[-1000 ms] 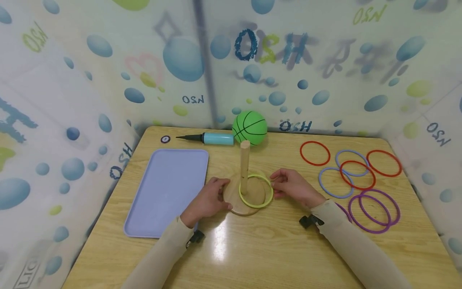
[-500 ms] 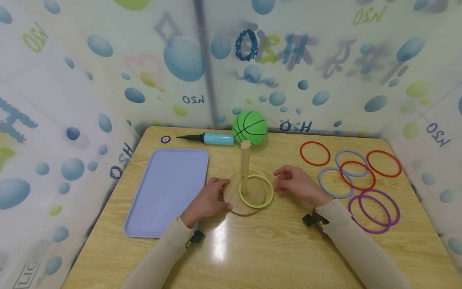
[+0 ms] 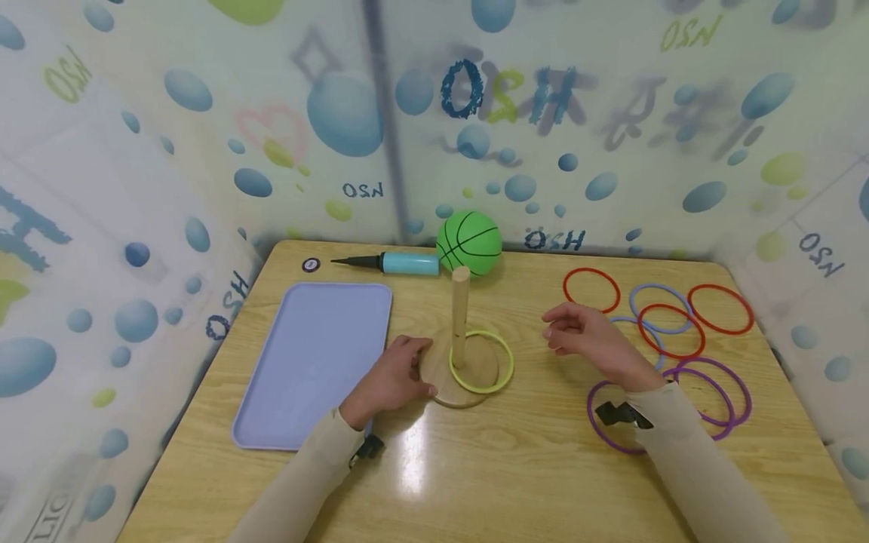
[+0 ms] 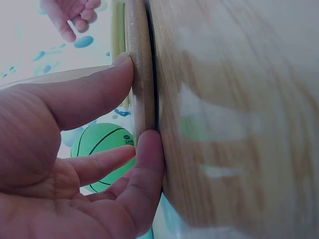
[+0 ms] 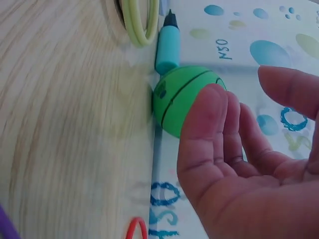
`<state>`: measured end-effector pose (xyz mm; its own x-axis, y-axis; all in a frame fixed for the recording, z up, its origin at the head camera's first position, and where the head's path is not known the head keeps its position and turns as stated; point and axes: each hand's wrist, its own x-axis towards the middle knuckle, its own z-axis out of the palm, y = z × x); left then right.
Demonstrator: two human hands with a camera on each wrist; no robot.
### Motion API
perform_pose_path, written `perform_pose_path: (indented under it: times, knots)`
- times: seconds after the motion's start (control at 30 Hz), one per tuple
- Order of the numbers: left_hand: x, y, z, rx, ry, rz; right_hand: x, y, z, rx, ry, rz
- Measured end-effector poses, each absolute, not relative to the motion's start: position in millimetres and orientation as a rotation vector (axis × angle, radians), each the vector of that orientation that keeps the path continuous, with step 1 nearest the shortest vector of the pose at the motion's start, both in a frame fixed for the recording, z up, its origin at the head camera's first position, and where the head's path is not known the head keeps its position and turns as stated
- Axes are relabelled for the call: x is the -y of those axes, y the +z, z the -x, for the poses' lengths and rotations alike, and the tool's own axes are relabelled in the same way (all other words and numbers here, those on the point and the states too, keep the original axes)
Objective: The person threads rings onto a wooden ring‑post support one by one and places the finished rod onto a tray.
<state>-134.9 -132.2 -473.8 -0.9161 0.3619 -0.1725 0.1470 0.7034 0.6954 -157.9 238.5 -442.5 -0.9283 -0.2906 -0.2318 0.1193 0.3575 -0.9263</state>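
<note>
My left hand (image 3: 394, 371) pinches the rim of the wooden stand (image 3: 440, 383); an uneven push could tip it. My right hand (image 3: 597, 337), half-curled and empty, is right of it. The yellow ring (image 3: 483, 391), around its post (image 3: 459, 317), might catch if lifted askew. Left of the stand lies a tray (image 3: 319, 362); behind, a ball (image 3: 468, 243) and pump (image 3: 410, 263); rightward, my sleeve (image 3: 686, 437) could drag a purple ring (image 3: 590, 413).

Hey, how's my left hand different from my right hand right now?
The left hand grips the rim of the wooden base, while the right hand holds nothing. The left hand is low, at the table, whereas the right hand hovers above it. The left hand is beside the tray; the right hand is nearer the red rings. Both are bare and come out of beige sleeves.
</note>
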Motion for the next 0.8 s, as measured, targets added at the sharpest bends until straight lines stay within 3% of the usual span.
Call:
perform_pose_path:
  times: [0.8]
  knots:
    - [133,-476,135,-2.604,1.054,-0.400,-309,-446,129,-2.661,-1.271,0.176]
